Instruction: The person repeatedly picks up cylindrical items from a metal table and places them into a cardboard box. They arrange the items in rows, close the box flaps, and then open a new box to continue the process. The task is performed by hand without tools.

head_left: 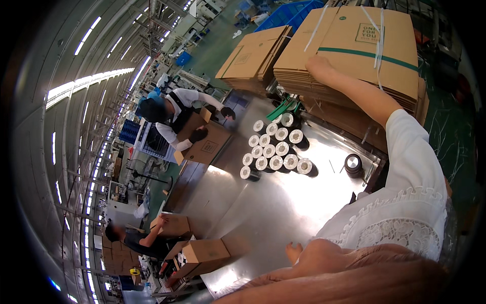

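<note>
My right hand (320,69) reaches across to a strapped stack of flattened cardboard boxes (354,43) at the upper right. Its fingers are curled on the near edge of the stack's upper sheets. Low in the view, my left hand (294,252) is over the metal table (253,207); its visible fingers are apart with nothing between them, and my arm hides the rest. Several dark cylinders with white round tops (276,162) stand grouped on the table between the hands. A lone dark cylinder with a silvery top (353,164) stands by the right edge.
Across the table, a person in dark gloves handles a cardboard box (205,139). Another person works at the lower left beside an open carton (205,253). A smaller cardboard stack (255,53), green strips (283,109) and a blue crate (288,15) are near the far right.
</note>
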The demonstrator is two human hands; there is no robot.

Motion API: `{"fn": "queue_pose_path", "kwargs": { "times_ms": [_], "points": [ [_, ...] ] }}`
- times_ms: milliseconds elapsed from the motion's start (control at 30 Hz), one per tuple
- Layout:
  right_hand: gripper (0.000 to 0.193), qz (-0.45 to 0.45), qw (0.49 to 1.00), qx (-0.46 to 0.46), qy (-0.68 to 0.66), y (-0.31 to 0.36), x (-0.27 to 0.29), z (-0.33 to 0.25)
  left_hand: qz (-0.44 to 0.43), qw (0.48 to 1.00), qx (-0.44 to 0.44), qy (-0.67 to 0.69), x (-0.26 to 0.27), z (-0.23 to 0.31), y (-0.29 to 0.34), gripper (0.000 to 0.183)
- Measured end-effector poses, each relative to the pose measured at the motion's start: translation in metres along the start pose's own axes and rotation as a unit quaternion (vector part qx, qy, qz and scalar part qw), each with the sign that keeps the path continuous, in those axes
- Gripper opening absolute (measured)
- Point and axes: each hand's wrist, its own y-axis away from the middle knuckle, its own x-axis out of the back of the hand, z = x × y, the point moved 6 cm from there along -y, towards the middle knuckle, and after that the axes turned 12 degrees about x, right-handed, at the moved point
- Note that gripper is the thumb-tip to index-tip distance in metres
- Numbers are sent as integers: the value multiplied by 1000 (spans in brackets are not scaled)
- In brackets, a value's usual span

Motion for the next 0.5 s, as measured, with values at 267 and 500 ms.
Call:
{"fn": "queue_pose_path", "kwargs": {
  "times_ms": [267, 500],
  "points": [
    [12, -53, 972, 156, 169, -1, -14, -14, 13, 999, -29, -2, -9, 22, -7, 52],
    [14, -49, 965, 121, 227, -4, -28, 0, 14, 998, -53, -4, -15, 32, -8, 52]
  ]
}}
